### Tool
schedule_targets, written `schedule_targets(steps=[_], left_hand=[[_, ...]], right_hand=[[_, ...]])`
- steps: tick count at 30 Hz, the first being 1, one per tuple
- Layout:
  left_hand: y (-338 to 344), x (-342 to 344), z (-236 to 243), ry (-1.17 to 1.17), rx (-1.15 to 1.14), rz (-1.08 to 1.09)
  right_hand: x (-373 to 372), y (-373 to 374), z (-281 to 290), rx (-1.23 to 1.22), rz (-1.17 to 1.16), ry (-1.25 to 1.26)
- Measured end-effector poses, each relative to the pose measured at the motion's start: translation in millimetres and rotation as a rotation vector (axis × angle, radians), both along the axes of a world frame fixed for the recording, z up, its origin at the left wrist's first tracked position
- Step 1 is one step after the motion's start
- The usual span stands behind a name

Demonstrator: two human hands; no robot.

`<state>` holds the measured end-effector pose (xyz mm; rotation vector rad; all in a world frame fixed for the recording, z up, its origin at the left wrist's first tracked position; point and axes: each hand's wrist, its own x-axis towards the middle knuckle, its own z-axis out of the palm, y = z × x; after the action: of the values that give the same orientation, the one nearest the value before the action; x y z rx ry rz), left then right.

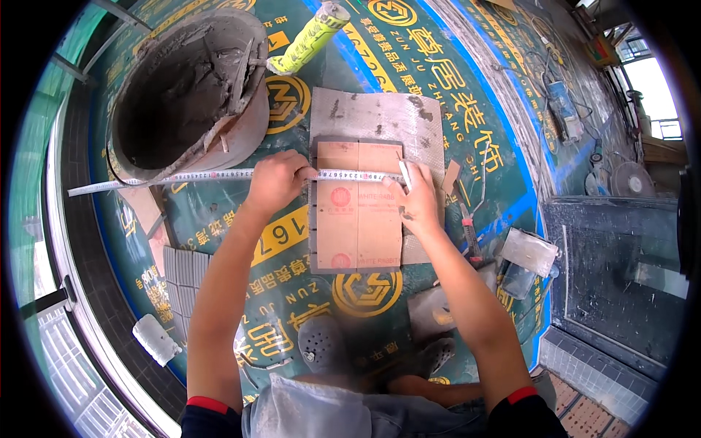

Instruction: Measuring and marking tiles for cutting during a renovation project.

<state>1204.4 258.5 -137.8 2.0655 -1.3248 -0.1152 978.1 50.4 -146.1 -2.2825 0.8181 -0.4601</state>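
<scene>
A tape measure's white blade (pixel 212 176) runs from the far left across a brown paper-faced sheet (pixel 337 230) with dark grey edges. At the sheet's left edge, my left hand (pixel 275 180) is closed, pinching the blade between thumb and fingers. My right hand (pixel 418 201) lies over the sheet's right side, closed around a slim white pen-like stick (pixel 404 174) with a thin dark tip. Its fingers rest by the blade's right part. Beneath the sheet lies a pale woven sack (pixel 365 113), smeared with grey.
A large bucket (pixel 252 124) of grey mortar stands at the far left, a yellow-green tube (pixel 314 38) beside it. Grey strip tiles (pixel 184 274) lie left of my left forearm. A red-and-grey hand tool (pixel 469 232) and a dark glass-like panel (pixel 613 270) are at the right.
</scene>
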Motion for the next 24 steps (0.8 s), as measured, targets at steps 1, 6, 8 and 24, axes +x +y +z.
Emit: schedule_targets(steps=[1, 6, 8, 24], left_hand=[[-2, 4, -2, -0.033, -0.026, -0.015], [-8, 22, -21, -0.203, -0.051, -0.055], [-11, 29, -27, -0.234, -0.007, -0.067], [-29, 49, -42, 0.009, 0.135, -0.09]], right_hand=[[2, -2, -1, 0.0, 0.029, -0.001], [25, -21, -9, 0.069, 0.047, 0.086], [34, -28, -11, 0.031, 0.073, 0.03], [57, -42, -19, -0.046, 0.043, 0.097]])
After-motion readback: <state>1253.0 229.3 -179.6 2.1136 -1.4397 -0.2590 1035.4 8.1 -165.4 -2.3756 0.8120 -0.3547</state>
